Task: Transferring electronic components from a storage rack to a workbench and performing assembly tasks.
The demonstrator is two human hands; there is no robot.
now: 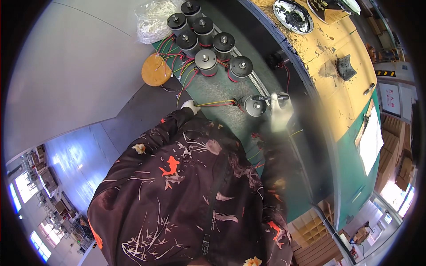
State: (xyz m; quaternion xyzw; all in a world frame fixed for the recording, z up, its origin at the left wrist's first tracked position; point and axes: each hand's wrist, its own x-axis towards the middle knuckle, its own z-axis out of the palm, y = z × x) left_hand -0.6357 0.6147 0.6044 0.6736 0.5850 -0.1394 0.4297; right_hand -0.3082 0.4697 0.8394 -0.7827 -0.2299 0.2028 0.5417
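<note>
A small electric motor (254,106) with a silvery round top and a short shaft stands on the green bench top. Yellow and red wires (217,103) run left from its side. My left hand (190,106), in a white glove, is closed on their far end. On the motor's other side is my right hand (280,114), also in a white glove and smeared by motion. It grips a dark pen-shaped tool (266,97), which lies across the motor's edge; its exact kind is unclear.
Several more motors (206,62) stand farther back, their coloured wires hanging left. A round wooden stool (156,70) and a clear plastic bag (155,20) are at the left. On the right are a yellow paint-stained board (324,48), a blackened dish (293,17) and white paper (370,142).
</note>
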